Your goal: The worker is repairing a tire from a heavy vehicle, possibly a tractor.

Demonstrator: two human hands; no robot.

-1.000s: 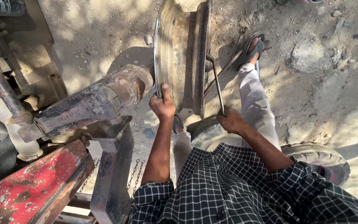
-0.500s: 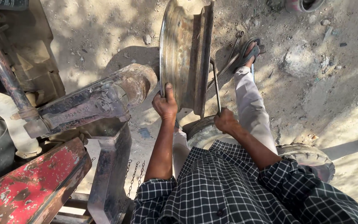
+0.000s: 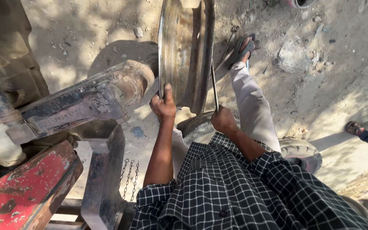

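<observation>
A large rusty steel wheel rim (image 3: 184, 47) stands upright on the dirt in front of me. My left hand (image 3: 163, 105) grips the rim's near left edge, thumb up along the metal. A thin steel bar (image 3: 214, 87) runs up against the rim's right flange, and my right hand (image 3: 223, 120) is closed around its lower end. Below my hands lies a worn rubber tyre (image 3: 297, 149), partly hidden by my checked shirt. My right leg in pale trousers stretches forward, its sandalled foot (image 3: 243, 47) beside the rim.
A heavy greasy axle arm (image 3: 86, 102) of a machine juts in from the left, with a red metal part (image 3: 26, 187), a steel stand (image 3: 103, 174) and a hanging chain (image 3: 128, 174) below it. Another person's foot (image 3: 356, 127) shows at the right edge. Loose stones dot the ground.
The view has shifted slightly, so rim and hands sit a little higher and more central. Both hands keep their grips on the rim and the bar.
</observation>
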